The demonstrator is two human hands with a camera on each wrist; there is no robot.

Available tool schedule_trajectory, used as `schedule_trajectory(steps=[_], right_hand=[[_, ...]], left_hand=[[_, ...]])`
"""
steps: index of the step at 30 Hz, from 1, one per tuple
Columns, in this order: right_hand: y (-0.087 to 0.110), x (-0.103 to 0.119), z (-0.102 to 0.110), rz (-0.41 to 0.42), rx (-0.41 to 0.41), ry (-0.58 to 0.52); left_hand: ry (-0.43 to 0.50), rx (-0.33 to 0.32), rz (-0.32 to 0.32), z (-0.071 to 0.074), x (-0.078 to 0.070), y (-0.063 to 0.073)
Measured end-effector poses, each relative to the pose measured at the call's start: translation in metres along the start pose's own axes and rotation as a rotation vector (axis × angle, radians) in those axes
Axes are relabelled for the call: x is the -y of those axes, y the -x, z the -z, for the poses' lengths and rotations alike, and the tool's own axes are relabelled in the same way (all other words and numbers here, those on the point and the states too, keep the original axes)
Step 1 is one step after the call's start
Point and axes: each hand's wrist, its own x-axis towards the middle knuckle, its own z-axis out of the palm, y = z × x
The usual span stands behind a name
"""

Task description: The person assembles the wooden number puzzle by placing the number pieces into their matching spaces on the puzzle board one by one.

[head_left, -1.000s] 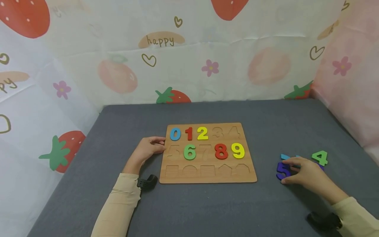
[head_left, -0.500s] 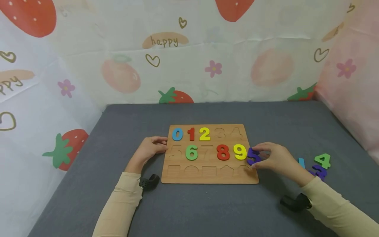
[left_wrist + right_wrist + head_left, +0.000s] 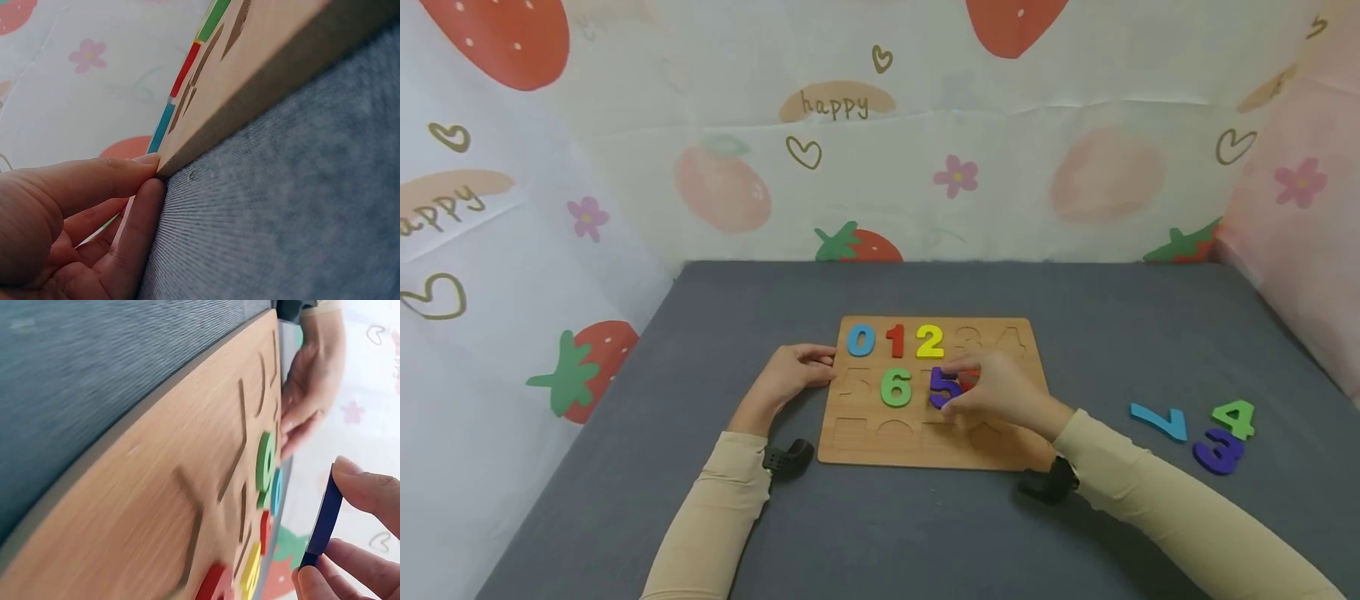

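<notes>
My left hand (image 3: 786,375) holds the left edge of a wooden number puzzle board (image 3: 853,450), thumb (image 3: 119,178) and fingertips right at the edge. My right hand (image 3: 1000,392) pinches a dark blue-purple number 5 piece (image 3: 942,387) over the board's middle row, just right of the green 6 (image 3: 896,388). The right wrist view shows the 5 edge-on (image 3: 323,515) between thumb and fingers, raised above the board. Blue 0 (image 3: 861,340), red 1 (image 3: 895,341) and yellow 2 (image 3: 929,342) sit in the top row. The right hand covers most of the red 8 and hides the yellow 9.
On the grey tablecloth (image 3: 910,533), right of the board, lie a blue 7 (image 3: 1161,422), a green 4 (image 3: 1234,418) and a purple 3 (image 3: 1219,452). A strawberry-print curtain (image 3: 1000,100) hangs behind the table.
My right hand has picked the 5 from the loose pieces and carried it left over the board, uncovering the blue 7. The left hand stays at the board's edge.
</notes>
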Motion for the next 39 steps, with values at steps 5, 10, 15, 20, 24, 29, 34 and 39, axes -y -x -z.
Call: schedule_trajectory(steps=[5,10,15,20,24,29,34,39], right_hand=[[-0.017,0.011,-0.016,-0.006,0.031,-0.088],[-0.032,0.023,-0.029,0.001,0.051,-0.046],[-0.043,0.033,-0.038,-0.026,0.059,-0.080],[-0.054,0.041,-0.048,-0.044,0.066,-0.159],[-0.062,0.046,-0.058,-0.051,0.068,-0.161],[-0.075,0.049,-0.067,-0.043,0.087,-0.134],[-0.084,0.051,-0.074,-0.054,0.097,-0.075],[-0.089,0.052,-0.080,-0.075,0.099,-0.049]], left_hand=[[0.002,0.000,-0.003,0.000,0.000,-0.002],[-0.016,-0.004,-0.003,0.001,0.000,-0.002],[-0.028,-0.014,-0.008,0.001,-0.002,-0.002],[-0.035,-0.025,-0.003,0.001,-0.005,-0.002],[-0.030,-0.021,-0.003,0.001,-0.005,-0.003],[-0.023,-0.013,0.000,0.001,-0.004,-0.002],[-0.023,-0.006,-0.005,0.001,-0.004,0.000],[-0.017,0.003,-0.006,0.001,-0.003,0.000]])
